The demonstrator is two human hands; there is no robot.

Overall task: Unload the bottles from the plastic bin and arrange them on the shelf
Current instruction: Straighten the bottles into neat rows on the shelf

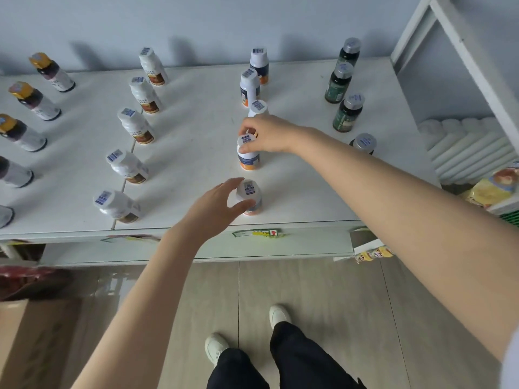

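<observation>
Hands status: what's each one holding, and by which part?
Right hand: grip on the cap of the orange-banded bottle standing on the shelf. Left hand: fingers around the front bottle, contact unclear.

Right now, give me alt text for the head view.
Both hands work the orange-banded bottle column on the white shelf: right hand grips one bottle's cap, left hand cups the front bottle. Other bottle columns stand either side.

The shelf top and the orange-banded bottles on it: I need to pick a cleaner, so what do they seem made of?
The shelf top looks like white painted or laminated board, or possibly metal: smooth, matte, with a seam between panels. The orange-banded bottle under the right hand looks like glossy white plastic with a paper label; the lids carry barcode stickers.
</observation>
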